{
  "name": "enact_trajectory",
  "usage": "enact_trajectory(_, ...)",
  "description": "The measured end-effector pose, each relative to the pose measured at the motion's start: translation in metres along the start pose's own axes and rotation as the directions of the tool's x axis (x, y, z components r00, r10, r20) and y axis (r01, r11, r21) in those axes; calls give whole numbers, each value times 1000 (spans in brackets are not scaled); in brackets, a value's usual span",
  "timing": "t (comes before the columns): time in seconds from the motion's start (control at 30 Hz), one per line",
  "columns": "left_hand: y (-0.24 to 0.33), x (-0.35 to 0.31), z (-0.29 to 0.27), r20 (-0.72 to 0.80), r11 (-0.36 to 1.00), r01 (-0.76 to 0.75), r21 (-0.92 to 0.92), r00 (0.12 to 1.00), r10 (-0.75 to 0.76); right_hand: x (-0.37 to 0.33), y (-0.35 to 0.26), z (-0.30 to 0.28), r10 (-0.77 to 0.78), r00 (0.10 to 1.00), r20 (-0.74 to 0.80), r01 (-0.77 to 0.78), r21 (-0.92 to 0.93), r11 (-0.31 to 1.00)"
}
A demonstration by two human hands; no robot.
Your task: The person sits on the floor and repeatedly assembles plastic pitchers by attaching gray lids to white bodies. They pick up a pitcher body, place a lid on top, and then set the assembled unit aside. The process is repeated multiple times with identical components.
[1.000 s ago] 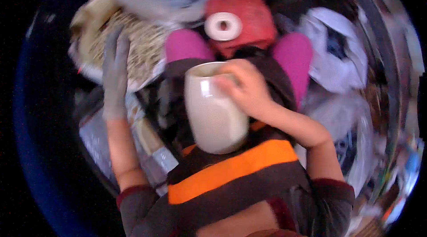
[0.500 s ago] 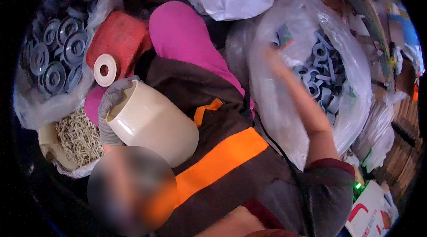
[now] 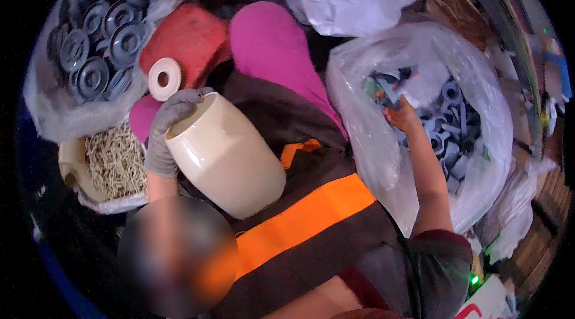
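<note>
My left hand, in a grey glove, is curled at the rim of a glossy cream pot-like vessel that lies tilted on my lap; some of its fingers are hidden. Just beyond those fingers is a cream ring with a hole through it, in front of a red block. Bare, my right hand reaches into a clear plastic bag. Its fingers close around a grey plastic piece, whose exact shape I cannot make out. More grey plastic parts lie in the bag.
At the far left, a plastic bag holds several grey ringed discs. Below it stands a container of small cream pegs. A white sack with grey parts lies at the back. Stacked brown cardboard is on the right.
My right hand, blurred earlier near the bag's far left side, has come nearer and right, now holding a grey piece. My left hand keeps its place at the vessel. The whole view has shifted.
</note>
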State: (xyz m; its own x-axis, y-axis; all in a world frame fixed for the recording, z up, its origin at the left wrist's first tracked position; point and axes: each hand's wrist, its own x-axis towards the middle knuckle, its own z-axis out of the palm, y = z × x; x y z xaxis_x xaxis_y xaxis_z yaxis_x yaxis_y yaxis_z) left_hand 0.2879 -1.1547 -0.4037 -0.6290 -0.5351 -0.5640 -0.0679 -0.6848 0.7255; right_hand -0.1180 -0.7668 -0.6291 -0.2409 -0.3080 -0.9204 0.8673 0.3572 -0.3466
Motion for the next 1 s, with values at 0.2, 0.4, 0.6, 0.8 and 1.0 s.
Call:
enact_trajectory(0.2,-2,2,-30,27,980,-31,195,999,26,-83,-47,-2,-759,643,-101,317,-867,384)
enact_trajectory(0.4,-7,-3,-27,167,991,-132,9,978,128,-208,-68,255,-751,140,645,622,-647,-440)
enact_trajectory(0.6,-31,-30,-52,168,899,-195,-391,946,278,-211,-28,418,-466,154,871,973,-216,-81)
enact_trajectory(0.8,-52,-32,-62,-43,621,-205,-756,963,266,-197,10,460,-46,714,699,619,-600,507)
enact_trajectory(1.0,-68,-22,-76,-154,719,-296,-630,954,258,-191,21,475,-13,753,658,595,-672,442)
